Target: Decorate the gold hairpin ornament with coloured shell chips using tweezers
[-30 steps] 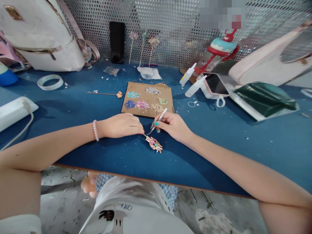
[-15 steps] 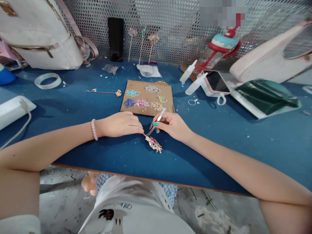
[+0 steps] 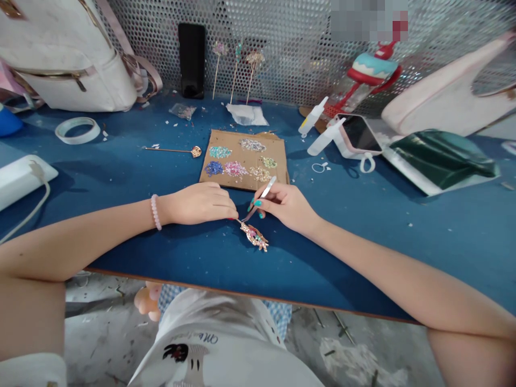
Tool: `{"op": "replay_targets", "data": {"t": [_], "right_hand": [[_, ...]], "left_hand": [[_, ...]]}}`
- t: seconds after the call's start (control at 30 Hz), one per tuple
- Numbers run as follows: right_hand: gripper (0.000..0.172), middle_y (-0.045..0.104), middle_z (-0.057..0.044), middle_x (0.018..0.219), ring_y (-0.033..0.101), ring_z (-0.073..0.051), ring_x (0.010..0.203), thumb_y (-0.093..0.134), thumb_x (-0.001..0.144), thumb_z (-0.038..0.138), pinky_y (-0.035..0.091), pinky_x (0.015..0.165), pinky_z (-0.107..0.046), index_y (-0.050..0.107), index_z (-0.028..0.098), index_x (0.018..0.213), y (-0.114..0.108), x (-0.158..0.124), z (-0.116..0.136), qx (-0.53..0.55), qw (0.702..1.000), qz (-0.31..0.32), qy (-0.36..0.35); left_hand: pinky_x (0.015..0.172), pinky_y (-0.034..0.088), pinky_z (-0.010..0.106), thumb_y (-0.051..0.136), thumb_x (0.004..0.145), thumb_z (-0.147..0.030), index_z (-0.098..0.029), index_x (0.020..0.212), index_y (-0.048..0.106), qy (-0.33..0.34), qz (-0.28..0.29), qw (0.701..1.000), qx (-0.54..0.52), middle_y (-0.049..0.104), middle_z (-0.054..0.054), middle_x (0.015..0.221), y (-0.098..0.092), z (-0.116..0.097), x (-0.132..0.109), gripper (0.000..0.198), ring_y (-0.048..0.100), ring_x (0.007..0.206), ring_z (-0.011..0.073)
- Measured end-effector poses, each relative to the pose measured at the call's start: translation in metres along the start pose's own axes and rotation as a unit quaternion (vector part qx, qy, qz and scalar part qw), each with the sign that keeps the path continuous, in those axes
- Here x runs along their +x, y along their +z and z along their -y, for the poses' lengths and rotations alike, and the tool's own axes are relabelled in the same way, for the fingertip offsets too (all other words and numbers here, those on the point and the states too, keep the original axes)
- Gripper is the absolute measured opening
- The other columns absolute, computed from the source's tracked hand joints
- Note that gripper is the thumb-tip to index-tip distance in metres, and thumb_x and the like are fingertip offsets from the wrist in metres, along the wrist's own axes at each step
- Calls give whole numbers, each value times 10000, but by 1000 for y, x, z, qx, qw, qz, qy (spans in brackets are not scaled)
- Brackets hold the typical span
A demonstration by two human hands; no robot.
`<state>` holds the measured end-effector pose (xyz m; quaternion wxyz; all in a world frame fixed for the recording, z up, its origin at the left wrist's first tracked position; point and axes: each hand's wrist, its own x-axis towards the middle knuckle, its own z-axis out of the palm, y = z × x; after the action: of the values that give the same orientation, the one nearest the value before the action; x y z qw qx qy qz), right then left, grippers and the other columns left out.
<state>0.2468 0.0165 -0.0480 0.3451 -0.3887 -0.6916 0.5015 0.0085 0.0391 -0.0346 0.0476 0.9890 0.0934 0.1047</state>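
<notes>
Between the fingers of my left hand is the thin stem of a gold hairpin. Its ornate head, set with pink and green stones, points right and toward the table's front edge. My right hand is closed on silver tweezers, whose tips are down at the stem end of the ornament; whether they pinch anything is too small to tell. Just behind both hands lies a cardboard piece bearing several small heaps of coloured stones: turquoise, silver, blue, pink, beige and yellow-green.
Another gold hairpin lies left of the cardboard. Beyond stand three decorated sticks and a black phone. To the right are glue bottles, a pink-cased phone and a green pouch. A tape roll lies left.
Both hands hold nearly the same pose, with the tweezers still at the ornament's stem end. The whole view has shifted very slightly.
</notes>
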Motion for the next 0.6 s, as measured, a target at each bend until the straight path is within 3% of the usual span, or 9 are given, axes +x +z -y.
{"op": "replay_targets", "data": {"t": [0.23, 0.6], "right_hand": [[379, 603, 19, 572, 553, -91, 487, 695, 741, 538, 467, 507, -235, 588, 174, 753, 1, -1, 0, -3, 1000, -3, -3], [380, 585, 25, 560, 533, -89, 477, 678, 750, 553, 461, 497, -242, 596, 182, 736, 2, -2, 3, -24, 1000, -7, -19]], "left_hand": [[842, 538, 375, 547, 952, -281, -153, 1113, 590, 9, 24, 1000, 13, 618, 69, 1109, -1, -1, 0, 210, 618, 950, 178], [857, 544, 389, 551, 950, -318, -161, 1148, 575, -7, 53, 998, 16, 596, 82, 1159, -3, -3, 1, 254, 611, 986, 190]]}}
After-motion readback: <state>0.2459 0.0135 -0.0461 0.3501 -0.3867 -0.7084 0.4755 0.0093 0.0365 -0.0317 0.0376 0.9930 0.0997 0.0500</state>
